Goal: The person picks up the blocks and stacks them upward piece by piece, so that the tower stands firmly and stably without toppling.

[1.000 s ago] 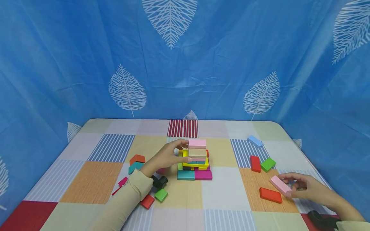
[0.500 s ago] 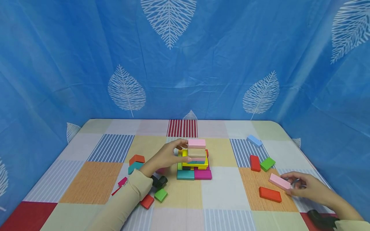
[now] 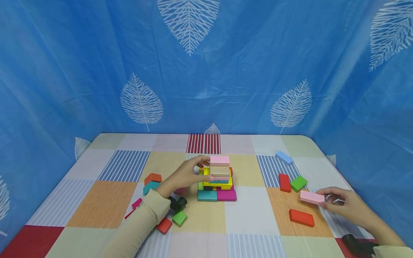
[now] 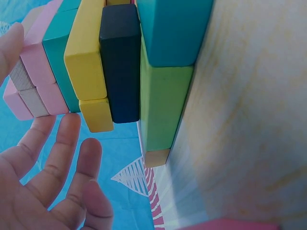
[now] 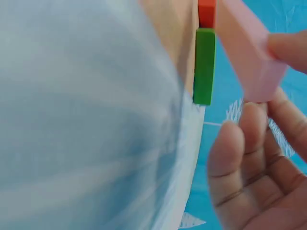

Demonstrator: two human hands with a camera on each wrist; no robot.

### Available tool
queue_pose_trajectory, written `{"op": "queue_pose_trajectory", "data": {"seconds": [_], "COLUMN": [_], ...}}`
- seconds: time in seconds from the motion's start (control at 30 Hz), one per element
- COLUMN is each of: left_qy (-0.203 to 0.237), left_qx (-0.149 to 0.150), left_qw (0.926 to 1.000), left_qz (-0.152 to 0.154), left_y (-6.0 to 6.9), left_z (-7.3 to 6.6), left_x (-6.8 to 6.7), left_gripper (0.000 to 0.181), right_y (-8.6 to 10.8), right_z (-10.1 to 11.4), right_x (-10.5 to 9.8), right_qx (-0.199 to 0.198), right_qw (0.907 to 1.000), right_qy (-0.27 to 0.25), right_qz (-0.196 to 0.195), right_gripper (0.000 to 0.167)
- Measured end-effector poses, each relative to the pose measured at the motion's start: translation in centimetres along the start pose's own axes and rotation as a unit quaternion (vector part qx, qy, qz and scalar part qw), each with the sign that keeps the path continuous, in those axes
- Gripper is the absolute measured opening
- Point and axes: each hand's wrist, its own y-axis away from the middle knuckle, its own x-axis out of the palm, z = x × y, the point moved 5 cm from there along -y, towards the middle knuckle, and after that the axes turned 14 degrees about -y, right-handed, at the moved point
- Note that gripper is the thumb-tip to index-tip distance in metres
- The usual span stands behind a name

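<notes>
In the head view my right hand [image 3: 342, 204] pinches a pink block [image 3: 312, 197] by its right end. The right wrist view has the same pink block [image 5: 254, 52] between thumb and fingers, off the table. My left hand [image 3: 190, 173] rests at the left side of a stacked block tower [image 3: 220, 171], its thumb at the front and its fingers toward the back. A pink block [image 3: 219, 160] tops the tower, over a plain wooden one. In the left wrist view my fairly straight fingers [image 4: 67, 139] touch the stack's edge, beside yellow [image 4: 86, 52] and black [image 4: 120, 62] blocks.
Right of the tower lie two red blocks [image 3: 301, 217], a green block [image 3: 299, 183] and a light blue block [image 3: 284, 157]. Around my left forearm are orange [image 3: 153, 177], teal [image 3: 151, 187], red [image 3: 164, 225] and green [image 3: 179, 218] blocks. A blue curtain [image 3: 206, 71] hangs behind the table.
My right hand has raised the pink block slightly and turned it from slanted to nearly level across the view. The left hand and tower stay as they were.
</notes>
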Motion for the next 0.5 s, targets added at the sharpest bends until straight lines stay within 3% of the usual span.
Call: {"op": "queue_pose_trajectory", "data": {"seconds": [0.13, 0.5], "left_qy": [0.0, 0.001], "left_qx": [-0.001, -0.004], "left_qw": [1.0, 1.0], "left_qz": [0.002, 0.001], "left_y": [0.0, 0.0], "left_z": [-0.1, 0.0], "left_x": [0.0, 0.1], "left_gripper": [0.068, 0.067], "right_y": [-0.1, -1.9], "right_z": [1.0, 4.3], "right_x": [0.1, 1.9], "right_qx": [-0.032, -0.094], "right_qw": [0.9989, 0.9941], "right_qy": [-0.028, -0.04], "right_qz": [-0.023, -0.037], "right_gripper": [0.037, 0.037]}}
